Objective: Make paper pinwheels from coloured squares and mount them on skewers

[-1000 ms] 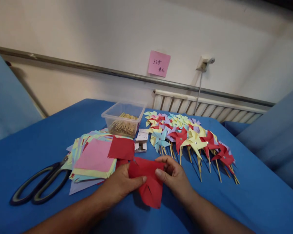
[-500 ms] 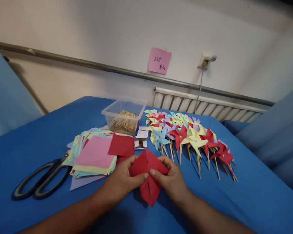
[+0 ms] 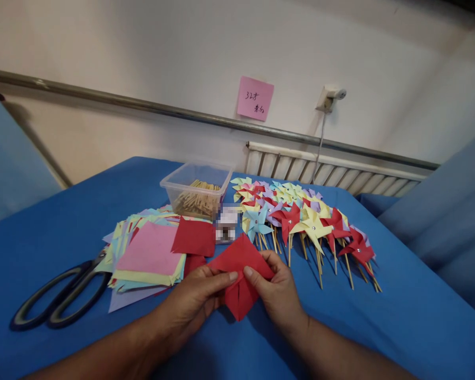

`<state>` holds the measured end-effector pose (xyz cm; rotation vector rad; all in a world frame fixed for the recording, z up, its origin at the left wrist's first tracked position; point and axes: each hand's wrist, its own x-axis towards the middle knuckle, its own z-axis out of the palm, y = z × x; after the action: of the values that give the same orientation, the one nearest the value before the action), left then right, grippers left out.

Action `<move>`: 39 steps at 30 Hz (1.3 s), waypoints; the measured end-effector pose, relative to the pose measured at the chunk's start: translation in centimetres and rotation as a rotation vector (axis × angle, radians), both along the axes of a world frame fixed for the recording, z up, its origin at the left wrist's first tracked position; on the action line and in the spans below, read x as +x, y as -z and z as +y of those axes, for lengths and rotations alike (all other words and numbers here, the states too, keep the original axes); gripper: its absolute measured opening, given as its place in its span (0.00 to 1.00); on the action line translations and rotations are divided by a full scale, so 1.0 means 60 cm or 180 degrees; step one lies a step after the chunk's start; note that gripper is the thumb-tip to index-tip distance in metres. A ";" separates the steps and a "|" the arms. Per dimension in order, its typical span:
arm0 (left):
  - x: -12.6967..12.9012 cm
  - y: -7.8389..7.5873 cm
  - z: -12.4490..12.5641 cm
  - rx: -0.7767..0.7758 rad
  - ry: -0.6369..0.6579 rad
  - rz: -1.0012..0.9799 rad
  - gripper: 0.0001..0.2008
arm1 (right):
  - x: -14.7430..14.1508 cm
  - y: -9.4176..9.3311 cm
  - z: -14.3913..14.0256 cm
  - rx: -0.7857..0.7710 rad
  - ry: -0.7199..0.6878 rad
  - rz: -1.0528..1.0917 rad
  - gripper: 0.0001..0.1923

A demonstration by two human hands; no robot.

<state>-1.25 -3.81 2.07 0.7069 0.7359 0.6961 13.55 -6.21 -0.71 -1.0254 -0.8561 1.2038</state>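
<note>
Blue-clothed table (image 3: pixel 55 232) under a pale wall. Left hand (image 3: pixel 196 301) and right hand (image 3: pixel 275 293) pinching red paper square (image 3: pixel 239 277) just above the cloth; corners now folded tighter to centre than a second ago.

Two bare forearms were seen entering from the lower edge of the view. No sleeves, gloves, rings or watch were worn on the parts shown. The left hand (image 3: pixel 192 301) and the right hand (image 3: pixel 277 295) were left uncovered, with short, unpainted nails.
</note>
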 end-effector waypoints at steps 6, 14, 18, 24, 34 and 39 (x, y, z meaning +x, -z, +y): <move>0.001 0.000 0.001 0.0138 -0.0032 0.0103 0.14 | -0.002 0.001 -0.002 -0.0044 -0.0282 0.0202 0.13; -0.004 0.004 0.001 0.0256 0.0018 0.0256 0.16 | -0.001 0.006 0.000 -0.0012 -0.0338 0.0196 0.14; -0.004 0.005 0.001 0.0192 0.0026 0.0377 0.16 | 0.000 0.002 0.000 -0.0062 -0.0362 0.0147 0.16; -0.007 0.002 0.011 0.0262 -0.0155 0.0207 0.15 | 0.010 0.008 -0.003 0.0093 -0.0372 0.0186 0.13; -0.021 -0.016 0.020 0.0376 -0.0463 0.0165 0.13 | 0.021 0.008 0.001 0.0179 0.0105 -0.0094 0.11; -0.026 -0.028 0.021 0.0344 -0.0659 0.0242 0.06 | 0.023 0.015 0.000 0.0600 0.0580 -0.0515 0.04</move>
<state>-2.82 -2.54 3.73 0.7656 0.8539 0.9069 14.91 -6.22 -1.60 -1.0321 -0.9607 0.8784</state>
